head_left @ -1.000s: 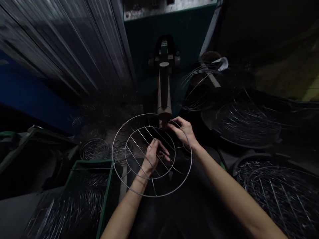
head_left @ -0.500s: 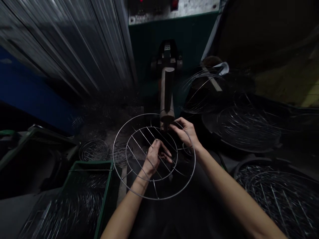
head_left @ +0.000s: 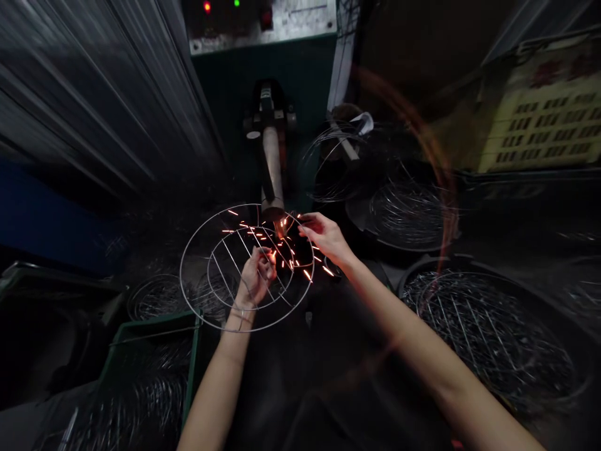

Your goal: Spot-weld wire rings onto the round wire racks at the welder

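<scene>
A round wire grille (head_left: 197, 275) of two rings and several straight cross wires lies flat under the tip of a spot welder's electrode arm (head_left: 272, 169). Orange sparks fly from the point where the electrode meets the wires. My left hand (head_left: 256, 279) is closed on the cross wires near the grille's middle. My right hand (head_left: 323, 237) pinches the grille's far right edge, just beside the electrode tip.
A green crate (head_left: 154, 376) of wire parts stands at the lower left. Dark round tubs (head_left: 483, 332) piled with finished grilles fill the right side, another (head_left: 404, 216) behind them. The welder's panel (head_left: 263, 25) with lit lamps is at the top. Smaller wire rings (head_left: 150, 297) lie left.
The electrode has come down on the grille and sparks now fly. My view has swung right, so the grille and both hands sit further left. Both hands keep their hold.
</scene>
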`<action>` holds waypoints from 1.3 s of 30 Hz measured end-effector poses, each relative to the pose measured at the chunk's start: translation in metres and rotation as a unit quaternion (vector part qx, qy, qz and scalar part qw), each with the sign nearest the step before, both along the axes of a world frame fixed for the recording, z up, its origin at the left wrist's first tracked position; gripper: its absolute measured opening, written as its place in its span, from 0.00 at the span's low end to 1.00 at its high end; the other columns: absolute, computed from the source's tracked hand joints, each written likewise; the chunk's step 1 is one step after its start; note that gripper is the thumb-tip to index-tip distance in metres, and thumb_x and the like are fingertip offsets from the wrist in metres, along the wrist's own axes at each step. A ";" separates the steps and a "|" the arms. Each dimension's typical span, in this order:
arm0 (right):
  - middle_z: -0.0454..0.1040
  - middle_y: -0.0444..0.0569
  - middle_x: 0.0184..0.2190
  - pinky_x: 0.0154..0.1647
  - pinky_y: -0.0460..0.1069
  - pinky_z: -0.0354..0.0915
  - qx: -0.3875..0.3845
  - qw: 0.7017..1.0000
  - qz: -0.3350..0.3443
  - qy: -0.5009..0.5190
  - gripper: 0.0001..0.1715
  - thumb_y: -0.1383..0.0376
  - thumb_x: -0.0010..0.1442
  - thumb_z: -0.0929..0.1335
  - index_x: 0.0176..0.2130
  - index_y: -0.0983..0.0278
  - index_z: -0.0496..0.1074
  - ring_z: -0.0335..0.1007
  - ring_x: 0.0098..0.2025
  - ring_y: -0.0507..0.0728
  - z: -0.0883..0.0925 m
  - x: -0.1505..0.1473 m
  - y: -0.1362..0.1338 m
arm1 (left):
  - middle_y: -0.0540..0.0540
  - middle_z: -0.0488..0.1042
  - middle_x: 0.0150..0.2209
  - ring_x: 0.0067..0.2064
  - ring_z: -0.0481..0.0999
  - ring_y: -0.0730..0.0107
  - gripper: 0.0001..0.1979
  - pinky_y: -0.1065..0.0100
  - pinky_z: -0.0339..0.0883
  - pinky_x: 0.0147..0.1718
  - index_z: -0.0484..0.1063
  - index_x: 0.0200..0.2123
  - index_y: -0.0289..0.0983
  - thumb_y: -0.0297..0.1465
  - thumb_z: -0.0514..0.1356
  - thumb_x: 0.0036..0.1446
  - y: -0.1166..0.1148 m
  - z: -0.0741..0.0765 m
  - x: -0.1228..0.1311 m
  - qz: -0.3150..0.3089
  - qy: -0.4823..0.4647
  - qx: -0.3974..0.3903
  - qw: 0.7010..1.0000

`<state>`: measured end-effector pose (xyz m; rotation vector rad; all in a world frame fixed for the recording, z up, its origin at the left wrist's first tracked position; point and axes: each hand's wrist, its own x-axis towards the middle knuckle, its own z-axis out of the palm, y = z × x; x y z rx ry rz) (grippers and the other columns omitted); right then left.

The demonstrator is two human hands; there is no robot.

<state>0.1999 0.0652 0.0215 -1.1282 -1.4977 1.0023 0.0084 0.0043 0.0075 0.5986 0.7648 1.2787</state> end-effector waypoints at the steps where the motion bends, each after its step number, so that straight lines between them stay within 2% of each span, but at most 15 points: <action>1: 0.76 0.47 0.34 0.37 0.49 0.68 -0.005 1.000 -0.002 -0.009 0.18 0.59 0.52 0.68 0.44 0.63 0.70 0.72 0.36 0.53 -0.001 0.009 -0.010 | 0.52 0.69 0.22 0.16 0.60 0.85 0.15 0.80 0.56 0.15 0.66 0.33 0.35 0.42 0.58 0.54 0.001 0.000 0.000 0.000 -0.002 0.008 1.000; 4: 0.76 0.49 0.39 0.44 0.52 0.68 -0.020 0.999 0.032 -0.035 0.19 0.61 0.53 0.68 0.45 0.62 0.71 0.72 0.41 0.54 -0.007 0.027 -0.044 | 0.53 0.67 0.19 0.15 0.59 0.84 0.12 0.80 0.55 0.15 0.65 0.31 0.35 0.39 0.58 0.54 0.000 0.003 0.004 0.014 0.020 0.026 0.999; 7: 0.76 0.49 0.41 0.46 0.52 0.68 -0.043 0.997 0.069 0.001 0.23 0.60 0.53 0.69 0.49 0.62 0.69 0.73 0.42 0.55 -0.011 0.024 -0.070 | 0.54 0.66 0.18 0.15 0.58 0.85 0.13 0.80 0.53 0.15 0.64 0.31 0.36 0.40 0.58 0.55 -0.002 0.006 0.008 0.047 0.035 0.029 0.998; 12: 0.77 0.48 0.35 0.43 0.52 0.69 -0.029 0.999 -0.032 0.015 0.14 0.57 0.53 0.69 0.38 0.62 0.75 0.74 0.39 0.57 -0.015 0.004 -0.085 | 0.55 0.65 0.19 0.14 0.57 0.85 0.15 0.81 0.52 0.14 0.63 0.33 0.36 0.43 0.55 0.55 -0.008 0.006 0.019 0.092 0.045 0.025 0.994; 15: 0.77 0.48 0.31 0.38 0.51 0.70 -0.038 0.996 -0.072 0.045 0.14 0.56 0.53 0.69 0.37 0.63 0.74 0.75 0.35 0.57 -0.016 0.003 -0.080 | 0.55 0.66 0.19 0.14 0.58 0.85 0.15 0.81 0.51 0.13 0.60 0.31 0.37 0.43 0.55 0.56 -0.012 0.003 0.034 0.121 0.077 0.049 0.988; 18: 0.77 0.48 0.30 0.33 0.50 0.70 -0.053 0.993 -0.083 0.071 0.15 0.54 0.52 0.69 0.35 0.63 0.73 0.75 0.32 0.57 -0.018 0.003 -0.064 | 0.55 0.68 0.23 0.16 0.61 0.84 0.15 0.80 0.55 0.14 0.57 0.30 0.38 0.44 0.55 0.56 -0.014 0.000 0.042 0.126 0.082 0.076 0.986; 24: 0.76 0.48 0.30 0.31 0.48 0.69 -0.046 0.995 -0.059 0.069 0.17 0.53 0.52 0.68 0.34 0.64 0.72 0.75 0.31 0.56 -0.018 -0.011 -0.030 | 0.49 0.72 0.28 0.23 0.71 0.76 0.18 0.76 0.63 0.16 0.58 0.30 0.37 0.47 0.55 0.54 -0.012 0.002 0.017 0.055 0.096 0.078 0.991; 28: 0.76 0.47 0.30 0.33 0.49 0.69 -0.014 0.997 -0.056 0.054 0.16 0.54 0.52 0.68 0.36 0.63 0.71 0.74 0.31 0.55 -0.012 -0.024 -0.020 | 0.51 0.72 0.26 0.19 0.69 0.78 0.16 0.77 0.62 0.14 0.58 0.31 0.37 0.43 0.56 0.55 -0.013 0.003 0.007 0.050 0.116 0.059 0.990; 32: 0.75 0.47 0.30 0.35 0.51 0.68 0.026 0.998 -0.062 0.005 0.14 0.55 0.52 0.69 0.34 0.63 0.70 0.73 0.32 0.56 -0.003 -0.029 -0.011 | 0.53 0.70 0.22 0.16 0.69 0.76 0.15 0.76 0.63 0.12 0.57 0.32 0.38 0.44 0.55 0.55 -0.012 0.004 0.006 0.075 0.104 0.034 0.991; 35: 0.76 0.48 0.32 0.38 0.52 0.69 0.007 0.999 -0.031 -0.002 0.17 0.56 0.54 0.67 0.40 0.63 0.69 0.73 0.33 0.56 0.002 -0.021 -0.012 | 0.54 0.70 0.22 0.16 0.69 0.76 0.16 0.75 0.65 0.13 0.56 0.33 0.38 0.44 0.56 0.54 -0.011 0.007 0.005 0.102 0.094 0.034 0.990; 39: 0.75 0.51 0.41 0.45 0.55 0.68 -0.035 0.999 0.041 -0.007 0.23 0.58 0.54 0.67 0.49 0.62 0.67 0.74 0.41 0.57 0.005 0.002 -0.037 | 0.54 0.71 0.23 0.18 0.71 0.76 0.15 0.74 0.67 0.15 0.57 0.34 0.39 0.44 0.55 0.55 -0.012 0.005 0.006 0.118 0.090 0.035 0.988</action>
